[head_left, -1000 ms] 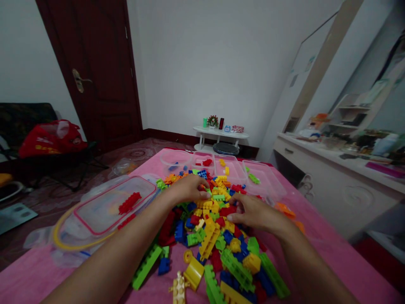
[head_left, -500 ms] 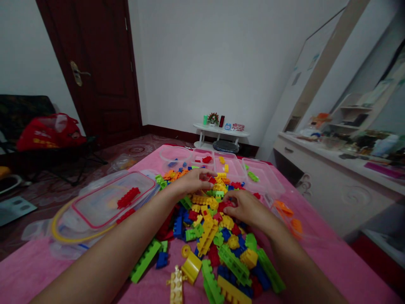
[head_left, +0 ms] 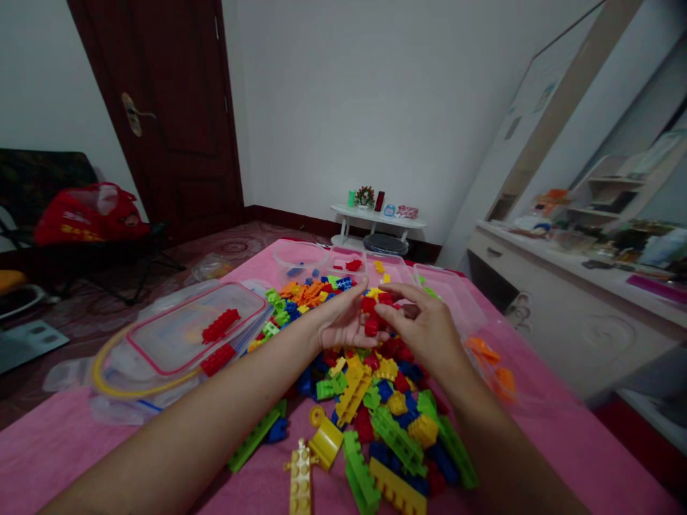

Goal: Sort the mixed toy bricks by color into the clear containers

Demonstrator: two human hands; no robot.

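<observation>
Above the middle of a heap of mixed plastic building blocks point(head_left: 354, 390), my two hands meet around a small cluster of red building blocks point(head_left: 370, 315). My left hand point(head_left: 343, 320) is cupped with its palm turned up, and the red blocks rest against its fingers. From the other side, my right hand point(head_left: 424, 318) has its thumb and fingers closed on a red block at the cluster. How the blocks join is too small to make out. Yellow, green, blue and red blocks lie below both hands.
Clear bins stand along the far edge, one with red blocks point(head_left: 353, 265), another with yellow ones point(head_left: 378, 267). At left, stacked lids point(head_left: 177, 368) carry two red blocks point(head_left: 221, 325). Orange pieces point(head_left: 504, 383) lie in a clear container at right. Pink cloth point(head_left: 48, 458) covers the table.
My hands have come together and lifted slightly off the heap. The left hand has turned palm up, and red blocks now sit between both hands.
</observation>
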